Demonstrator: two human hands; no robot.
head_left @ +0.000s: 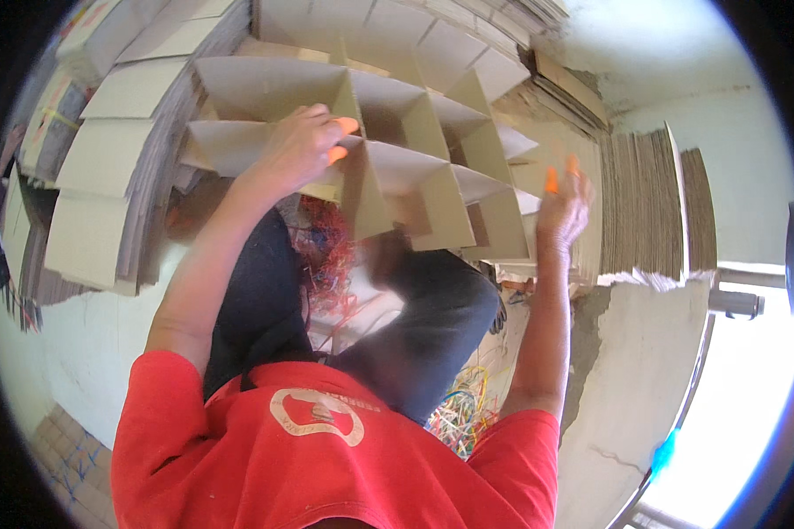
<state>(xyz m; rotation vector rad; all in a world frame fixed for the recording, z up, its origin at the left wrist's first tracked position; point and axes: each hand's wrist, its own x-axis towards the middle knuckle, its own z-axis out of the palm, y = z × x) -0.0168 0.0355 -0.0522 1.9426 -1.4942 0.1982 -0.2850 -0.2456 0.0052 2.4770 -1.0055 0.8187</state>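
Note:
A cardboard divider grid (419,198) of interlocked strips stands above my lap, its cells facing up. My left hand (298,150), with orange covers on two fingertips, is closed on a strip of the grid near a crossing left of its middle. Beyond the right end of the grid, my right hand (566,207) is raised with its fingers apart and holds nothing that I can see. It also wears orange fingertip covers and is slightly blurred. Part of the grid's left side is hidden behind my left hand.
Tall stacks of flat cardboard (97,207) stand at the left. More cardboard pieces stand upright in a row (640,207) at the right. Red shredded strands (322,256) lie between my legs, and multicoloured strands (463,410) lie near my right side.

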